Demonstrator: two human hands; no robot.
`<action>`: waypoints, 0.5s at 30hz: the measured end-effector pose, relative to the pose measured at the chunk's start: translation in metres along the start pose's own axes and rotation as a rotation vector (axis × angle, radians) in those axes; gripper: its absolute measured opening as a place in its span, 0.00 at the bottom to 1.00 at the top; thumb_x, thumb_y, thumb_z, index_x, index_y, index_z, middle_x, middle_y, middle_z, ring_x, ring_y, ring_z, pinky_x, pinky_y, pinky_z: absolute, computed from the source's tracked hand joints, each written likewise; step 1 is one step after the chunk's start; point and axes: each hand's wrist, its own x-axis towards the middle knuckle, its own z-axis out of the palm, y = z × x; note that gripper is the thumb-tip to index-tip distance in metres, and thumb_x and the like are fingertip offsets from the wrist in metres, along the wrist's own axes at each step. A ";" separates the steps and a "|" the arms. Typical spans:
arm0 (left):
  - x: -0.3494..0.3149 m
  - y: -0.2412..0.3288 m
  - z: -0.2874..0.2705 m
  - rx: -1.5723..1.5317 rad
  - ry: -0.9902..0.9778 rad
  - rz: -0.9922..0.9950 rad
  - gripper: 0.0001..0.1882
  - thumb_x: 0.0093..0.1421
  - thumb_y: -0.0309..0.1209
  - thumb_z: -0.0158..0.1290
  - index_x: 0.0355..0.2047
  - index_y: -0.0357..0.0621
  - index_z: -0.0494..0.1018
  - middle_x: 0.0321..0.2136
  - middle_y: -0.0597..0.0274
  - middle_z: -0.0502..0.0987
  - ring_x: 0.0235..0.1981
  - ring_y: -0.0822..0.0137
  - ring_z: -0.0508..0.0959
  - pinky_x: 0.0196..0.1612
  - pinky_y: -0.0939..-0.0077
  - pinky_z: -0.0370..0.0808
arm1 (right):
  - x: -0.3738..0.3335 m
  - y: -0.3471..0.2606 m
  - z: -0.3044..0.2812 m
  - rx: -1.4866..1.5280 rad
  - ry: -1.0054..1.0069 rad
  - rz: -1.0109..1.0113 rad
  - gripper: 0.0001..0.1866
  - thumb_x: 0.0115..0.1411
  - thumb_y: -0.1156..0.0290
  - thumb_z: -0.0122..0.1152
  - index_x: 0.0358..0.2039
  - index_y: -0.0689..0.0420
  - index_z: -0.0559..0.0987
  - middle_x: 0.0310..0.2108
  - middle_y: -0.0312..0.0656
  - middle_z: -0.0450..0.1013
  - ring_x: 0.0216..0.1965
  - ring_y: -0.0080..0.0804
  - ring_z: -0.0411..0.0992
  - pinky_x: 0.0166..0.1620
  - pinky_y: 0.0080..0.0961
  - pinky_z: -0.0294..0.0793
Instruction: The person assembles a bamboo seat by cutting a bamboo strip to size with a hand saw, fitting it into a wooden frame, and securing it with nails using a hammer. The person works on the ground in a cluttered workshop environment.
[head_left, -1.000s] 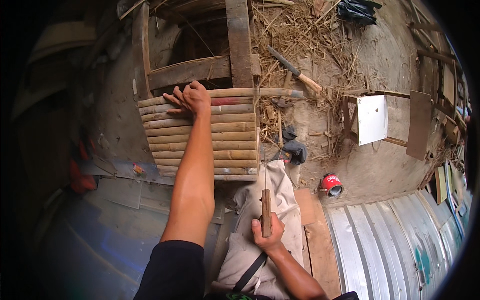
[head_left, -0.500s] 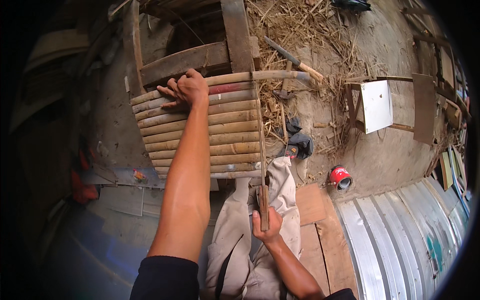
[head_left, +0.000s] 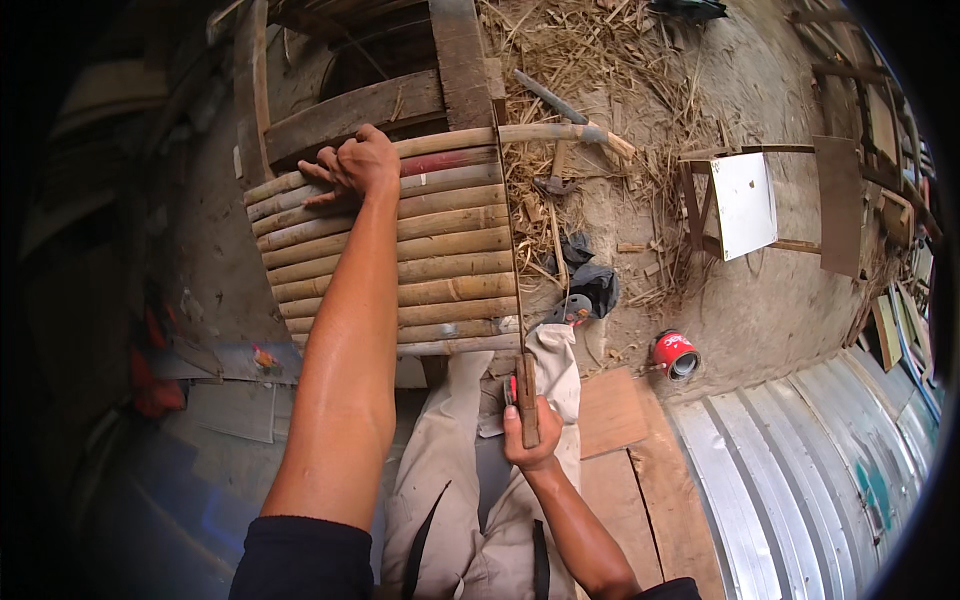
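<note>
A row of bamboo slats [head_left: 455,240] lies side by side on a wooden frame [head_left: 350,110]; the far slat sticks out well past the others on the right. Spread fingers of my left hand [head_left: 358,168] press down on the farthest slats, near a reddish one. My right hand [head_left: 533,435] is closed around the wooden handle of a handsaw [head_left: 530,400], close to my lap. Its thin blade is seen edge-on, running away from me along the slats' right ends to the protruding far slat. How deep the blade sits in that slat cannot be made out.
A long-bladed knife [head_left: 560,100] and a hammer [head_left: 556,185] lie among bamboo shavings [head_left: 570,40] at the far right. A red can [head_left: 676,355] stands right of my legs, near corrugated metal sheets [head_left: 770,480]. A white-topped stool [head_left: 748,208] is farther right.
The saw handle has moved slightly away from me, closer to the near slat's edge. My left hand stays on the same slats; the whole view has shifted a little.
</note>
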 end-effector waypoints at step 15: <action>0.002 -0.003 0.003 0.002 0.005 0.022 0.28 0.62 0.49 0.38 0.44 0.45 0.82 0.63 0.53 0.62 0.72 0.47 0.39 0.63 0.22 0.27 | -0.001 0.013 0.013 0.009 0.078 -0.030 0.05 0.53 0.75 0.58 0.23 0.62 0.73 0.14 0.45 0.65 0.14 0.42 0.68 0.21 0.33 0.67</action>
